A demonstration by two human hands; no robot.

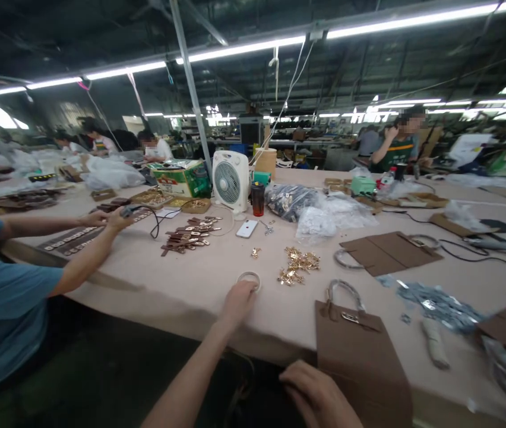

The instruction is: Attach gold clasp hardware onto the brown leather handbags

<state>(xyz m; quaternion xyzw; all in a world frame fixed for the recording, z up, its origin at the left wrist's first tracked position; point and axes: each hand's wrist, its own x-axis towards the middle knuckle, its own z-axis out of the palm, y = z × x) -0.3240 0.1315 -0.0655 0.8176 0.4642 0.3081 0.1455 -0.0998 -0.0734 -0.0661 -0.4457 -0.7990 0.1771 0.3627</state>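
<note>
My left hand [238, 301] reaches onto the beige table [199, 279] and its fingers close over a small roll of clear tape [249, 278] near the front edge. My right hand [318, 395] hangs below the table edge, fingers loosely curled, holding nothing that I can see, next to a brown leather piece [360, 362] with a metal ring handle [344, 292] that droops over the edge. A heap of gold metal clasps [298, 266] lies just beyond the tape.
A person in a blue shirt [8, 309] sits at my left, holding a dark tool [130, 209] with a cable. On the table lie a white fan [230, 180], a phone [247, 228], brown straps [188, 236], plastic bags of parts [310, 208] and more leather pieces [389, 252].
</note>
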